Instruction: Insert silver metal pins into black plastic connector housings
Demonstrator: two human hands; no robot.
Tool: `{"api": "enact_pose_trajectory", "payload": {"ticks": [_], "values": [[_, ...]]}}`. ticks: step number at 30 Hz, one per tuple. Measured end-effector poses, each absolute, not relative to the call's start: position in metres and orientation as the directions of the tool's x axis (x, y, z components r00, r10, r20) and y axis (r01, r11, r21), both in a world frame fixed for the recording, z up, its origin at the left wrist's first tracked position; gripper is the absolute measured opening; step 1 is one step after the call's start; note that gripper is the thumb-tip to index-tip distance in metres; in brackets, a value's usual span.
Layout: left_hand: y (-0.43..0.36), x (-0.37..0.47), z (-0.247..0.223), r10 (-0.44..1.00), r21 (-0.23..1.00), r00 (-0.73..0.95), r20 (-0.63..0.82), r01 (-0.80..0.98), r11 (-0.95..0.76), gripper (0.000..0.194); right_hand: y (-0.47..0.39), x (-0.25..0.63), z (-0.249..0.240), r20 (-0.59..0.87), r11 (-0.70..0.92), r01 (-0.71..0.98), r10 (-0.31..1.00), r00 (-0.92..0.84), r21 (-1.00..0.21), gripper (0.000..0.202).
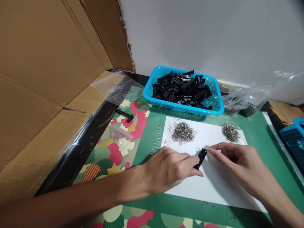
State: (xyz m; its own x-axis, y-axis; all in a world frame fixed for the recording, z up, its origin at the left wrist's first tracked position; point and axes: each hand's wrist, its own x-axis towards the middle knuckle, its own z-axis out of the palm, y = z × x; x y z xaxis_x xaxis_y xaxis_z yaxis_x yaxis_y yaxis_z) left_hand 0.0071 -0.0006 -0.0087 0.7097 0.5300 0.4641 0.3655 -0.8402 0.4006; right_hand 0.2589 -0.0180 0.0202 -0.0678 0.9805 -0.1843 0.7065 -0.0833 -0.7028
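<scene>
My left hand pinches a small black plastic part, held tilted over a white sheet. Just right of the part is my right hand, thumb and forefinger pressed together near its upper end; a thin metal rod slants out of this hand. Whatever is between the right fingertips is too small to make out. On the sheet behind my hands lie a pile of small metal pieces at the left and another metal pile at the right.
A blue basket full of black parts stands behind the sheet. One loose black part and a small plastic bag lie at the left. Clear bags are at the back right, another blue basket at the right edge, cardboard at the left.
</scene>
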Motion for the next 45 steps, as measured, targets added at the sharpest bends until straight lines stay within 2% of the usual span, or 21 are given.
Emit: {"api": "enact_pose_trajectory", "payload": {"ticks": [3, 5, 7, 10, 13, 18, 20, 23, 30, 36, 41, 45], "values": [[0.000, 0.007, -0.007, 0.537, 0.416, 0.716, 0.446, 0.366, -0.833, 0.018, -0.020, 0.264, 0.015, -0.033, -0.045, 0.712, 0.999, 0.031, -0.700, 0.052], [0.001, 0.006, -0.006, 0.539, 0.421, 0.719, 0.438, 0.366, -0.830, 0.018, -0.022, 0.264, 0.013, 0.103, 0.034, 0.691, 0.993, 0.058, -0.722, 0.051], [0.001, 0.006, -0.006, 0.539, 0.423, 0.721, 0.436, 0.364, -0.830, 0.019, -0.022, 0.263, 0.013, 0.216, 0.151, 0.648, 0.976, 0.022, -0.747, 0.049], [0.001, 0.005, -0.007, 0.536, 0.431, 0.722, 0.436, 0.356, -0.830, 0.020, -0.020, 0.261, 0.014, 0.315, 0.265, 0.654, 0.948, -0.043, -0.709, 0.050], [0.002, 0.006, -0.007, 0.525, 0.427, 0.718, 0.457, 0.340, -0.838, 0.022, -0.018, 0.261, 0.011, 0.253, 0.212, 0.688, 0.967, -0.042, -0.694, 0.060], [0.003, 0.007, -0.007, 0.500, 0.409, 0.741, 0.449, 0.328, -0.852, 0.021, -0.018, 0.252, 0.004, 0.144, 0.029, 0.530, 0.974, 0.177, -0.848, 0.058], [0.003, 0.006, -0.008, 0.482, 0.404, 0.752, 0.450, 0.310, -0.860, 0.020, -0.017, 0.245, 0.004, 0.083, -0.003, 0.476, 0.984, 0.160, -0.879, 0.057], [0.003, 0.006, -0.008, 0.470, 0.400, 0.757, 0.454, 0.298, -0.867, 0.018, -0.016, 0.238, 0.004, 0.037, -0.012, 0.494, 0.995, 0.090, -0.869, 0.060], [0.005, 0.006, -0.005, 0.468, 0.428, 0.747, 0.472, 0.270, -0.863, 0.024, -0.014, 0.237, 0.003, 0.110, 0.024, 0.550, 0.986, 0.124, -0.835, 0.067], [0.004, 0.007, -0.006, 0.460, 0.437, 0.754, 0.469, 0.254, -0.863, 0.023, -0.014, 0.238, -0.001, 0.246, 0.201, 0.649, 0.969, -0.022, -0.734, 0.071], [0.004, 0.006, -0.007, 0.469, 0.533, 0.769, 0.434, 0.200, -0.822, 0.012, -0.014, 0.235, -0.002, 0.339, 0.291, 0.707, 0.938, -0.076, -0.645, 0.068], [0.004, 0.006, -0.010, 0.511, 0.614, 0.748, 0.424, 0.178, -0.769, 0.008, -0.013, 0.230, -0.001, 0.364, 0.287, 0.717, 0.930, -0.050, -0.635, 0.059]]}}
